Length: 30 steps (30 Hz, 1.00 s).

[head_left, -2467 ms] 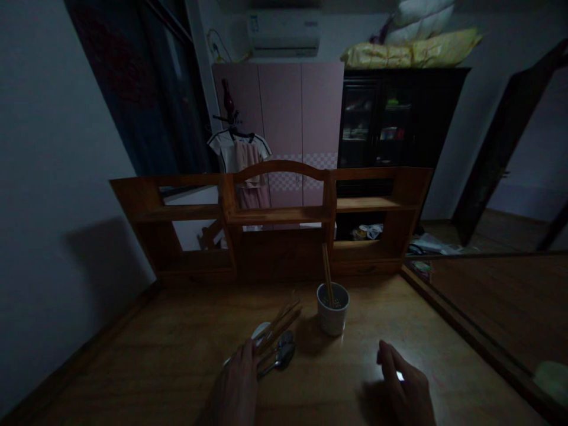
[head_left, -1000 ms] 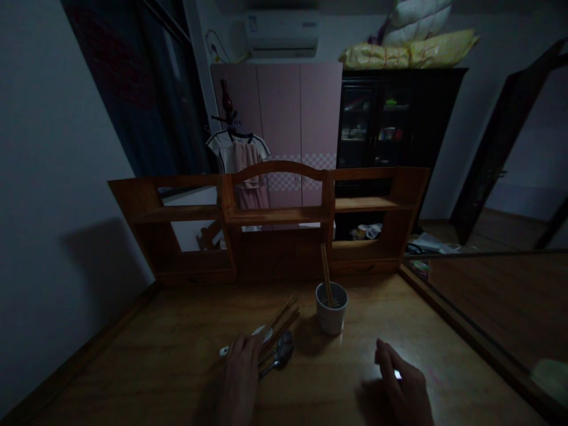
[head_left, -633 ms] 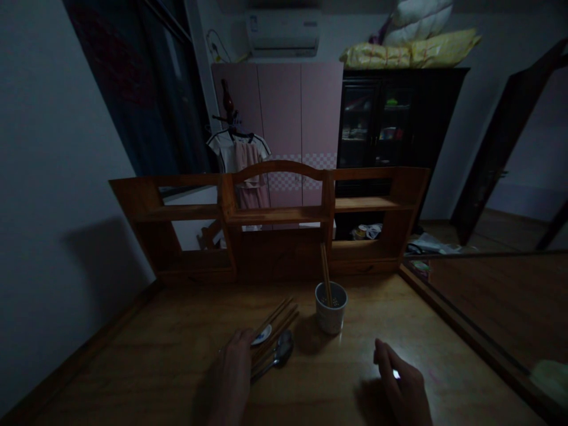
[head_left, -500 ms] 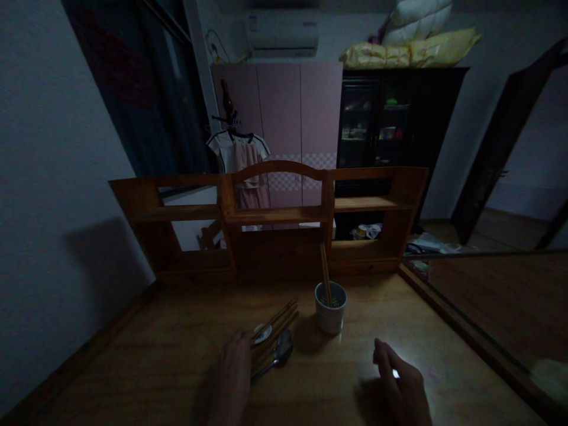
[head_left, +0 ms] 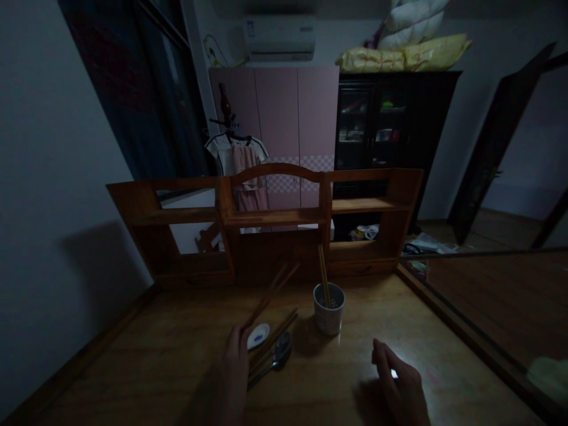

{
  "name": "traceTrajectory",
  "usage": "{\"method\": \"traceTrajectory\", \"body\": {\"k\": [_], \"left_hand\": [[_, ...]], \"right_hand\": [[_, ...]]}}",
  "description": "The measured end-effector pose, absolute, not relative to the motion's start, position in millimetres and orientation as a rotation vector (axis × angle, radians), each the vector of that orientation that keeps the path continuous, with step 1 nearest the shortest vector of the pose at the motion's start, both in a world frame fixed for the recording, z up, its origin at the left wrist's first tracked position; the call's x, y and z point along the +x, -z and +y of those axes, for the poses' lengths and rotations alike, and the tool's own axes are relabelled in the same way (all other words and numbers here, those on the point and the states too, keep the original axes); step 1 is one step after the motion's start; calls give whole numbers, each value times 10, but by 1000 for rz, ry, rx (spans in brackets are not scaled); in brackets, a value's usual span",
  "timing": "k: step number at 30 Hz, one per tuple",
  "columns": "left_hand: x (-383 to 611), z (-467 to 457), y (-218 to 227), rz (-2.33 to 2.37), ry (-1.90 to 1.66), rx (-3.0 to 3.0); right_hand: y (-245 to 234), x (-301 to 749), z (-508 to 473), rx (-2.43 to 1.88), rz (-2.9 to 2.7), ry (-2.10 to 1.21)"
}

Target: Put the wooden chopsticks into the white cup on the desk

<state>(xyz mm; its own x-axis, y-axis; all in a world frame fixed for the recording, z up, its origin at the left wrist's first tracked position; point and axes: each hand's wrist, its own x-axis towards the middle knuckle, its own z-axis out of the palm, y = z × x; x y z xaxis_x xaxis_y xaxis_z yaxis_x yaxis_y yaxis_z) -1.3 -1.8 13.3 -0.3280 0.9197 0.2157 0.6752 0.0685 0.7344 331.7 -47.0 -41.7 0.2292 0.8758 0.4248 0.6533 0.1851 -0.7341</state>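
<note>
My left hand (head_left: 233,370) is closed on a pair of wooden chopsticks (head_left: 270,293) whose tips point up and to the right, lifted off the wooden table (head_left: 168,349). Under them lie more chopsticks (head_left: 277,334), a small white spoon (head_left: 258,336) and metal spoons (head_left: 277,358). A white cup (head_left: 329,309) holding upright chopsticks (head_left: 323,283) stands just right of the pile. My right hand (head_left: 399,387) rests on the table at the lower right with fingers loosely curled; a small bright spot glows beside them.
A low wooden shelf unit (head_left: 266,219) runs along the table's back edge. A raised wooden border (head_left: 465,337) bounds the table on the right. Beyond stand a pink wardrobe (head_left: 288,124), a dark cabinet (head_left: 390,124) and hanging clothes (head_left: 237,160).
My left hand has taken a pair of chopsticks out of the pile and raised them, tips now high above the table. My right hand has barely moved.
</note>
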Motion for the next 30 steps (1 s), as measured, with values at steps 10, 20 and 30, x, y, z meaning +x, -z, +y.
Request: {"method": "traceTrajectory", "body": {"k": [10, 20, 30], "left_hand": [[931, -491, 73, 1038, -1190, 1202], [1007, -442, 392, 1071, -1036, 1142], [948, -444, 446, 1060, -1009, 942]], "right_hand": [[-565, 2716, -518, -1213, -1575, -719], [-880, 2446, -448, -1007, -1700, -691], [-795, 2418, -422, -1020, -1750, -700]]}}
